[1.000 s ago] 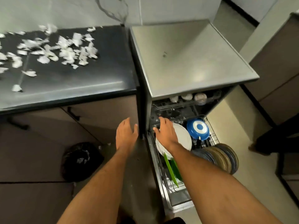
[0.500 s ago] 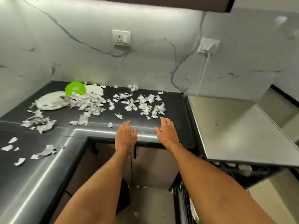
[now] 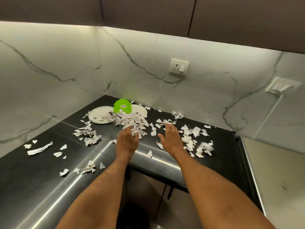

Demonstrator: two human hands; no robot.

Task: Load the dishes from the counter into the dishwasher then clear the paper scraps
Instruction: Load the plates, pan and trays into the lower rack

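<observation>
In the head view, both hands are held open and empty above the dark surface (image 3: 49,187). The left hand (image 3: 127,140) is nearer the dishes: a white plate (image 3: 97,117), a green dish (image 3: 122,107) and a second plate (image 3: 142,110) lie beyond it, half buried in paper scraps (image 3: 132,123). The right hand (image 3: 170,138) is flanked by scraps.

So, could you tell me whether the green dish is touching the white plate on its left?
Cannot tell. In the head view the green dish overlaps the white plate's far rim, but paper scraps cover where they meet.
</observation>
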